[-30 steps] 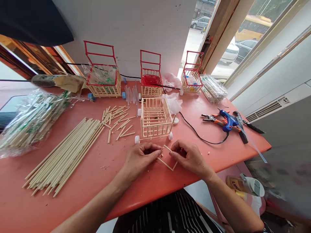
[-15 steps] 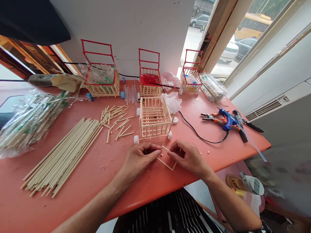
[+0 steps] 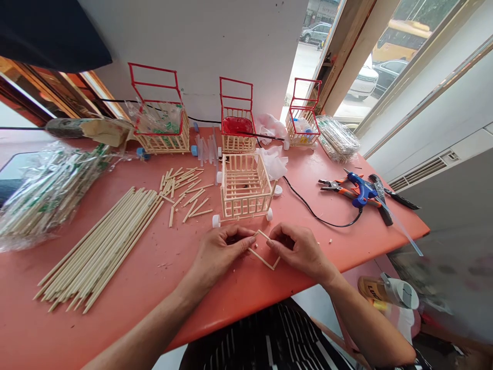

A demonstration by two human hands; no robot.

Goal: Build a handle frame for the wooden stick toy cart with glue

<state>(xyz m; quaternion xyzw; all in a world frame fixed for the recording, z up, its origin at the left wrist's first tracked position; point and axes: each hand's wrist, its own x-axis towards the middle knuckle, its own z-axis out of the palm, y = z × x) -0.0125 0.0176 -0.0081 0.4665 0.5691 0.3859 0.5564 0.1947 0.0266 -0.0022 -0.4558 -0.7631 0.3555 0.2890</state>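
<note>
Left hand (image 3: 223,252) and right hand (image 3: 300,252) each have fingers clamped on a small stick frame (image 3: 262,258), which is located at the near edge of the red counter (image 3: 185,288), just near of the unpainted wheeled stick basket (image 3: 247,187) and right of the long sticks (image 3: 102,246).

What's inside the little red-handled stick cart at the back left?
Crumpled clear plastic with green markings sits inside the cart. Whatever lies beneath its folds is covered, so I can't tell.
</note>
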